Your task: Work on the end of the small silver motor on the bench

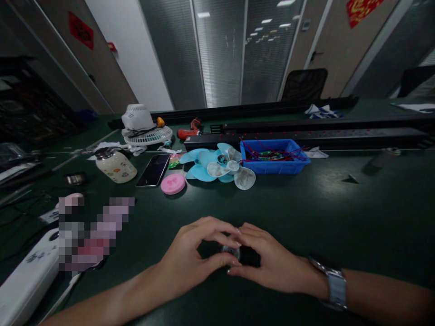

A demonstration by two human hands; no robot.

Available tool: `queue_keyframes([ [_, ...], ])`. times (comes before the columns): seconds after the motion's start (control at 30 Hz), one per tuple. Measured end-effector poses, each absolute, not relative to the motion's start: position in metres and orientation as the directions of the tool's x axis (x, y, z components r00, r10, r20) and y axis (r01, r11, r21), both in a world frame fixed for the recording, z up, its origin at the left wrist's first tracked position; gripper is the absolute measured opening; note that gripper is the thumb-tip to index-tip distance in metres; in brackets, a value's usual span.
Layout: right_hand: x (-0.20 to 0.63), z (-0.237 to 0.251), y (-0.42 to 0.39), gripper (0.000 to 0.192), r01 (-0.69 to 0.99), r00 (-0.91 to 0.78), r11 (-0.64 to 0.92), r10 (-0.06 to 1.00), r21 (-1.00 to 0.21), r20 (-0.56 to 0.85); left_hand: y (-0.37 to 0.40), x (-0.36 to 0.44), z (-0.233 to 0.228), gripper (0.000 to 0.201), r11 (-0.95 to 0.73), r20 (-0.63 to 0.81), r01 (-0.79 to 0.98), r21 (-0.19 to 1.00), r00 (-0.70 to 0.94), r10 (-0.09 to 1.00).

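Pinched between the fingertips of both hands, left hand [190,258] and right hand [272,265], a small round part [231,251] sits low over the green table [340,213], near its front edge.

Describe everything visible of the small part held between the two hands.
The small round silvery part sits low over the dark green table, pinched between the fingertips of the left hand and the right hand. Only its pale, shiny top shows, metal or clear plastic by its look; the fingers hide the rest, so its full shape cannot be told.
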State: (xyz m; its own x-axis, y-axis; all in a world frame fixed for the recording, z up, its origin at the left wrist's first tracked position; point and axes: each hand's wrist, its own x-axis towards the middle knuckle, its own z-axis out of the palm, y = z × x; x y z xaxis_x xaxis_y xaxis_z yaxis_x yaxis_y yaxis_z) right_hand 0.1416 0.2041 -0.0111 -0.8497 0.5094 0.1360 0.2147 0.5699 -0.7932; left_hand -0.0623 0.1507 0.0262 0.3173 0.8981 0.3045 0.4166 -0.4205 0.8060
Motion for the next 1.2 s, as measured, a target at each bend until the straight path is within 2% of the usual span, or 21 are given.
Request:
queue_keyframes([
  [0.17, 0.142, -0.013, 0.204, 0.026, 0.180, -0.843, 0.556, 0.512, -0.811, 0.164, 0.152, -0.066, 0.032, 0.041, -0.263, 0.122, 0.400, 0.878, 0.345, 0.931],
  [0.27, 0.142, -0.013, 0.203, 0.028, 0.184, -0.846, 0.566, 0.508, -0.804, 0.164, 0.152, -0.065, 0.036, 0.038, -0.200, 0.060, 0.366, 0.909, 0.358, 0.932],
  [0.5, 0.142, -0.011, 0.203, 0.030, 0.212, -0.839, 0.547, 0.527, -0.810, 0.137, 0.150, -0.062, 0.032, 0.026, -0.270, 0.119, 0.422, 0.866, 0.350, 0.929],
  [0.6, 0.142, -0.012, 0.203, 0.028, 0.205, -0.843, 0.548, 0.520, -0.811, 0.139, 0.148, -0.062, 0.029, 0.021, -0.324, 0.187, 0.429, 0.843, 0.331, 0.925],
  [0.73, 0.142, -0.010, 0.204, 0.031, 0.219, -0.842, 0.547, 0.525, -0.808, 0.127, 0.148, -0.065, 0.027, 0.013, -0.362, 0.311, 0.396, 0.844, 0.190, 0.931],
  [0.87, 0.142, -0.007, 0.204, 0.036, 0.225, -0.847, 0.544, 0.519, -0.809, 0.113, 0.158, -0.080, 0.015, 0.026, -0.264, 0.267, 0.425, 0.866, 0.055, 0.962],
  [1.03, 0.141, -0.004, 0.203, 0.040, 0.238, -0.844, 0.527, 0.528, -0.816, 0.095, 0.171, -0.102, -0.014, 0.030, -0.219, 0.173, 0.572, 0.790, 0.135, 0.976],
  [1.2, 0.141, -0.003, 0.203, 0.039, 0.243, -0.845, 0.518, 0.528, -0.820, 0.083, 0.177, -0.110, -0.014, 0.033, -0.296, 0.204, 0.685, 0.666, 0.215, 0.955],
])
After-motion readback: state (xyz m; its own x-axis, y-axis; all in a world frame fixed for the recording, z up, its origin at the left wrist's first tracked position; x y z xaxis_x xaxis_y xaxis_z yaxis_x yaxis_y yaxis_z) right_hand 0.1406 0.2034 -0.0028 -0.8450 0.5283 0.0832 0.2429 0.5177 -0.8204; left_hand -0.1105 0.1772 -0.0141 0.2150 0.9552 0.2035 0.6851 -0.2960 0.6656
